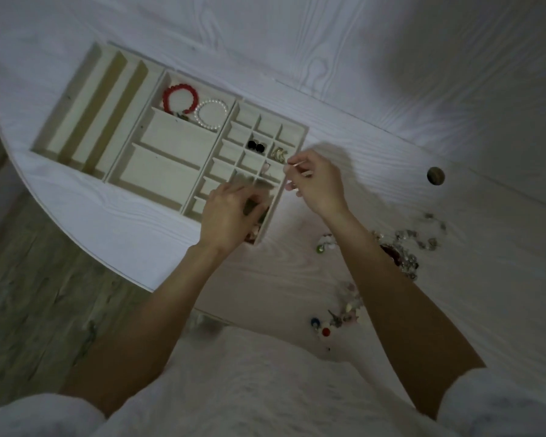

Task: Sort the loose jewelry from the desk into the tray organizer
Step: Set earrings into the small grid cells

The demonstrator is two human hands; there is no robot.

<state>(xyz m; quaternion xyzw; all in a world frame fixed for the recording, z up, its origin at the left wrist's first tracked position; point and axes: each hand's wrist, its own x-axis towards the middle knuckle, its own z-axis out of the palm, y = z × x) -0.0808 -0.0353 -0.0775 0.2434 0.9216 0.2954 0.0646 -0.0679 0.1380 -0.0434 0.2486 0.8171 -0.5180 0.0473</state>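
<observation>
A cream tray organizer point(158, 134) lies on the white desk, its right section split into small cells. A red bead bracelet point(181, 97) and a white pearl bracelet point(211, 114) lie in a middle compartment. Black earrings point(255, 146) and a gold piece point(278, 154) sit in small cells. My left hand point(230, 212) reaches into the near cells, fingers curled over something dark that I cannot make out. My right hand point(316, 181) hovers at the tray's right edge, fingertips pinching a small pale item. Loose jewelry point(401, 247) lies on the desk to the right.
More small pieces point(338, 316), including blue and red beads, lie near the desk's front edge. A round cable hole point(435, 176) is at the right. The desk's curved edge drops to a wooden floor point(44, 294) on the left.
</observation>
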